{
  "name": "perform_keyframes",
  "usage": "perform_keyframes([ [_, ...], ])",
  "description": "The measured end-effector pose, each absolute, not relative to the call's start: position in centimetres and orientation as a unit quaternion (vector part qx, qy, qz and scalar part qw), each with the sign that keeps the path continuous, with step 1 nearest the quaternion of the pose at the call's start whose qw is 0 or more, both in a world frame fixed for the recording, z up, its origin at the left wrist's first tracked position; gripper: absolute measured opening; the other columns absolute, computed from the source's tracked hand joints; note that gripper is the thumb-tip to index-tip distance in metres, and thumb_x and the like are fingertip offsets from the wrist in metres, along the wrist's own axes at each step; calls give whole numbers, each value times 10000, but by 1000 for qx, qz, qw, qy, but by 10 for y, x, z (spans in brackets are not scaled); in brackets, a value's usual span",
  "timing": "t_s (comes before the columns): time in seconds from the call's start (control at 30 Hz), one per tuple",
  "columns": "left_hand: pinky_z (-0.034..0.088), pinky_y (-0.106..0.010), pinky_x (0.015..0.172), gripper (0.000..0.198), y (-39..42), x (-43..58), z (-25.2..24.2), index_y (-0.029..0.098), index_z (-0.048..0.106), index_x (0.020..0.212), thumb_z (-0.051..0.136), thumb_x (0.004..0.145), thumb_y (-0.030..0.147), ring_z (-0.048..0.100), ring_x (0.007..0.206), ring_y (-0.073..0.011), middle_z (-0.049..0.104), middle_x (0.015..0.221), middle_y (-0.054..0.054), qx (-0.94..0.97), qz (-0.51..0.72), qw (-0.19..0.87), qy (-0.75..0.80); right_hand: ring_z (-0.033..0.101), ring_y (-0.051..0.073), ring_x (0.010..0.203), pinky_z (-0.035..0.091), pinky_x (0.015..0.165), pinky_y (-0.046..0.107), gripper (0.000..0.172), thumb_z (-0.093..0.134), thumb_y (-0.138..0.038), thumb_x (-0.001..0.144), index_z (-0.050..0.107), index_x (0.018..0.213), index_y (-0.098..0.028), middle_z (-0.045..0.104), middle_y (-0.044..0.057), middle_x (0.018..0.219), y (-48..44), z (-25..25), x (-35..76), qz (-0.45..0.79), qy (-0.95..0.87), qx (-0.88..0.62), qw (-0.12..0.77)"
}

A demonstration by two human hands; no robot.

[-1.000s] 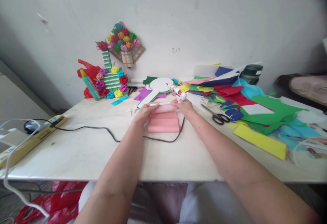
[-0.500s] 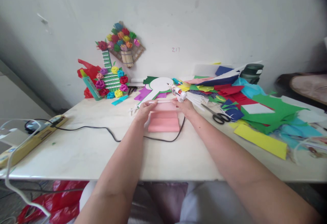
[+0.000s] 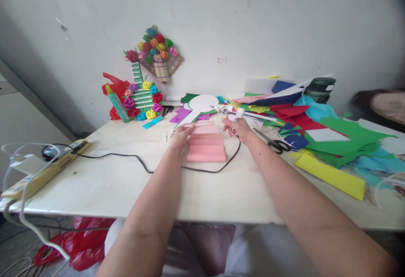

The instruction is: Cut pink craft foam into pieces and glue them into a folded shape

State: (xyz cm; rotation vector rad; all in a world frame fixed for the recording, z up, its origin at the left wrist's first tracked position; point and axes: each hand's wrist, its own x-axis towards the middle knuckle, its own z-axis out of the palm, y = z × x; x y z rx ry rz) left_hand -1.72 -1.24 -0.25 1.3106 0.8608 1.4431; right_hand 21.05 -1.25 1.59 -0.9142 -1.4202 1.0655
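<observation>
My left hand (image 3: 184, 135) pinches one end of a thin, pale rolled strip (image 3: 202, 124), which lies along the far edge of a pink paper sheet (image 3: 206, 152). The sheet has crosswise creases and rests on the table. To the right, my right hand (image 3: 241, 130) is wrapped round the grip of a white hot glue gun (image 3: 238, 111). Its nozzle points left and a long pale stick projects from its rear. Just behind the sheet lies a white round paper shape with a handle-like strip (image 3: 203, 103), edged in green.
Black scissors (image 3: 278, 145) and heaps of coloured paper (image 3: 329, 133) cover the right side. A glue bottle (image 3: 117, 105) and a flower-decorated guitar shape (image 3: 144, 100) stand at back left. A black cord (image 3: 126, 155) runs from the power strip (image 3: 47, 171) past the pink sheet.
My right hand has let go of the pale strip, moved right and taken hold of the glue gun, which has turned. My left hand still holds the strip. The view has shifted slightly.
</observation>
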Motion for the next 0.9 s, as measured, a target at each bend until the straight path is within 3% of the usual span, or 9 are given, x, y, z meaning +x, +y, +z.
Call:
perform_keyframes([
  [0.33,411,-231,600,310,-9,-19,-6,139,659,788,685,623,400,554,595,-118,644,660,-27,536,598,490,340,356,38,286,256,332,214,409,594,-528,665,581,699,-120,629,32,548,-22,24,209,455,-651,-415,444],
  [0.9,426,-243,598,366,-15,-17,-1,136,648,852,662,635,430,568,624,-138,644,657,-31,544,572,511,339,343,34,266,247,278,195,401,641,-512,627,577,735,-132,598,3,536,-20,19,201,441,-680,-410,417],
])
